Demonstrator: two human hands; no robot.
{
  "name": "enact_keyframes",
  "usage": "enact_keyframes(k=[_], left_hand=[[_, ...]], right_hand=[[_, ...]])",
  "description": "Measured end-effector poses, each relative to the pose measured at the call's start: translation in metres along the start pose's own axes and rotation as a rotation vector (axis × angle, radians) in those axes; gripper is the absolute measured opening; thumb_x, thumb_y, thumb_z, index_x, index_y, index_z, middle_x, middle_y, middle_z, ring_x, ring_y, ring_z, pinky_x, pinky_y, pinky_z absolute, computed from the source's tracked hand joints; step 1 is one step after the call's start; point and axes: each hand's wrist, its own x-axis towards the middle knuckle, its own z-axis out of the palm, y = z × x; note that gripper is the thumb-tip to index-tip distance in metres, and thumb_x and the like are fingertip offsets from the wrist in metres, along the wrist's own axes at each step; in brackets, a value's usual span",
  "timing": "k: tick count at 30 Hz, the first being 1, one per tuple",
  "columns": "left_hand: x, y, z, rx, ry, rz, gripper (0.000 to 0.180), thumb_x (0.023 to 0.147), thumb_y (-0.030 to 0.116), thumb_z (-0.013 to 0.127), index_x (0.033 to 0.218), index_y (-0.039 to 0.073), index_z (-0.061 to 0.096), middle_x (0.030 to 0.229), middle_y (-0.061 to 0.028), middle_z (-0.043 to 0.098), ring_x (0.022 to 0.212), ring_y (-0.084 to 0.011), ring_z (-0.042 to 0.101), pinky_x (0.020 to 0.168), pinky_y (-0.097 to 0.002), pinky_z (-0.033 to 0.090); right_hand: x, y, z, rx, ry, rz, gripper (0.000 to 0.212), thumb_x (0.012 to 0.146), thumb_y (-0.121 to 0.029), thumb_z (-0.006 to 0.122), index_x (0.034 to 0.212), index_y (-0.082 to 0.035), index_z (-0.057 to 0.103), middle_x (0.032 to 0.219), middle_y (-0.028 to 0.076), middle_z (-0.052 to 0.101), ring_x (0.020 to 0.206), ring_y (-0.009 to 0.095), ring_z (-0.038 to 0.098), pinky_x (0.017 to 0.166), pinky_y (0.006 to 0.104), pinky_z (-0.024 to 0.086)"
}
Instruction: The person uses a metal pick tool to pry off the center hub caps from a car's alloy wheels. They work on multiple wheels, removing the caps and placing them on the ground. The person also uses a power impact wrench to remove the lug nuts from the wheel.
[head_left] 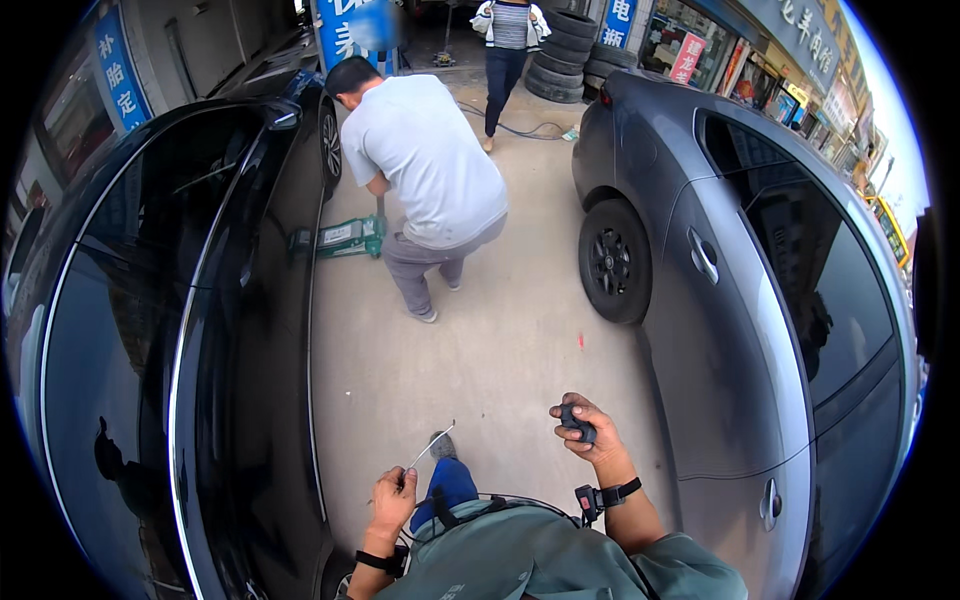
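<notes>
My left hand (391,500) is closed around the near end of a thin metal rod (433,444) with a small bent tip. The rod points forward and to the right, over my shoe (442,446). Out to the right, my right hand (603,440) grips a small, dark, lumpy object (576,423). Fingers wrap around part of it, and its exact kind cannot be made out. Both hands are held apart above the pale concrete floor (480,350).
A black car (265,370) flanks me on the left, a grey car (720,400) on the right. Ahead, a person in a light shirt (430,160) bends beside a green floor jack (350,238). Another person (508,60) stands near stacked tyres (560,55); a hose (525,132) crosses the floor.
</notes>
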Motion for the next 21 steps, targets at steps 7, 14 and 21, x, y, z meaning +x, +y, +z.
enact_keyframes(k=[7,14,21], left_hand=[[0.177,0.114,0.003,-0.162,-0.261,0.194,0.033,0.097,0.024,0.058,0.078,-0.002,0.054,0.067,-0.0222,0.054,0.062,-0.0402,0.05,0.059,-0.0455,0.042],[0.31,0.177,0.024,-0.382,-0.339,0.19,0.037,0.103,0.026,0.053,0.077,-0.001,0.049,0.062,-0.0047,0.038,0.061,-0.0124,0.034,0.053,-0.0327,0.033],[0.402,0.198,0.035,-0.418,-0.156,0.07,0.035,0.101,0.022,0.057,0.077,-0.001,0.05,0.059,-0.0062,0.039,0.057,-0.0135,0.033,0.051,-0.0335,0.033]], right_hand=[[0.074,-0.08,0.044,0.024,0.08,-0.287,0.021,0.091,-0.011,0.065,0.111,-0.009,0.058,0.112,0.013,0.054,0.066,0.012,0.046,0.04,0.0175,0.035],[0.169,-0.126,0.014,0.057,0.139,-0.242,0.014,0.092,-0.012,0.066,0.105,-0.009,0.061,0.112,0.013,0.053,0.065,0.013,0.045,0.039,0.0173,0.035],[0.332,-0.208,0.033,-0.046,0.019,0.069,0.012,0.093,-0.014,0.066,0.103,-0.008,0.061,0.112,0.015,0.054,0.065,0.014,0.048,0.04,0.018,0.034]])
